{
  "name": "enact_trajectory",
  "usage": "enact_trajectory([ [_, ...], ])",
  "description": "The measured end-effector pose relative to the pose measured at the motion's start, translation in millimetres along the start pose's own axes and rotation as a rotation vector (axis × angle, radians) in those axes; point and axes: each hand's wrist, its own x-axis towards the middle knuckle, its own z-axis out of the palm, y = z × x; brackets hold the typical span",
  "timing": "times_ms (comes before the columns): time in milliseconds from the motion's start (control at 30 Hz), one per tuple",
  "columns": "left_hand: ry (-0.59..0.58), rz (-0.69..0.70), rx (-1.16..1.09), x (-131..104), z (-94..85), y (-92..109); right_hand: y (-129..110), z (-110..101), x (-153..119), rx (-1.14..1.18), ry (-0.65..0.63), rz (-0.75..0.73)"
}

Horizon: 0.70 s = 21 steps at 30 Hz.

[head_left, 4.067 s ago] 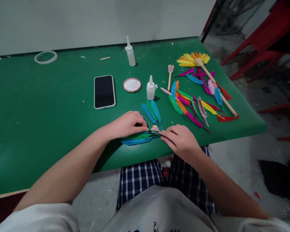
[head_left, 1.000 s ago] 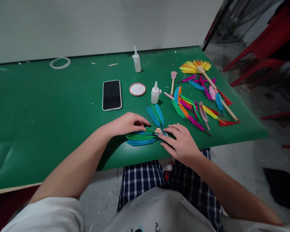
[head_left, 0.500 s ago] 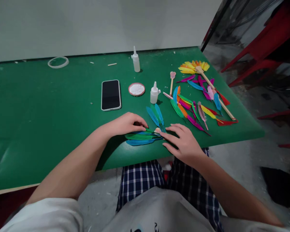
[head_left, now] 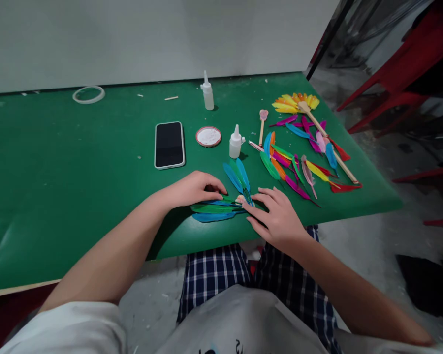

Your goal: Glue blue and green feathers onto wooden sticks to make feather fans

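Note:
Blue and green feathers lie fanned at the table's front edge, their quills meeting at a small pale head. My left hand is over the left feathers, thumb and index finger closed on a green feather near its quill. From the right, my right hand rests with fingers spread and fingertips against the quill ends and the pale head. A second group of blue and green feathers points away from me from the same head. The exact fingertip contact is partly hidden.
Beyond the hands stand two dropper bottles, a dish of white paste and a phone. Loose coloured feathers, a small stick and a yellow feather fan lie right. A tape ring sits far left.
My right hand has shifted very slightly left, its fingertips still at the quill ends. The left hand and the feathers stay nearly in place.

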Motion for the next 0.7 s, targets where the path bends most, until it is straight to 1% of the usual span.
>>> enact_trajectory([
  [200, 0.012, 0.005, 0.002, 3, 4.1, -2, -1, 0, 1, -0.004, 0.006, -0.01],
  [333, 0.024, -0.027, -0.01, 0, 0.4, -2, -2, -2, 1, -0.008, 0.005, -0.005],
  [367, 0.055, -0.027, 0.02, -2, -1.2, 0, -3, -2, 1, -0.008, 0.001, -0.004],
  [400, 0.119, -0.025, 0.078, -6, -1.9, 2, -3, -2, 1, -0.008, -0.003, -0.003],
  [467, 0.336, -0.025, 0.258, -14, 2.6, 13, -4, -3, 1, -0.006, -0.006, -0.004],
  [500, 0.478, -0.035, 0.367, -19, 9.3, 21, -4, -3, 1, -0.005, -0.005, -0.005],
  [533, 0.586, -0.048, 0.454, -23, 19.5, 30, -5, -3, 1, -0.004, -0.001, -0.006],
  [567, 0.627, -0.034, 0.521, -26, 32.9, 40, -5, -4, 2, -0.004, 0.004, -0.006],
  [633, 0.612, 0.024, 0.606, -30, 65.8, 59, -6, -4, 2, -0.008, 0.011, -0.005],
  [667, 0.59, 0.019, 0.626, -30, 82.6, 67, -7, -5, 1, -0.01, 0.013, -0.002],
  [700, 0.595, 0.011, 0.633, -29, 98.0, 73, -7, -5, 1, -0.012, 0.013, -0.001],
])
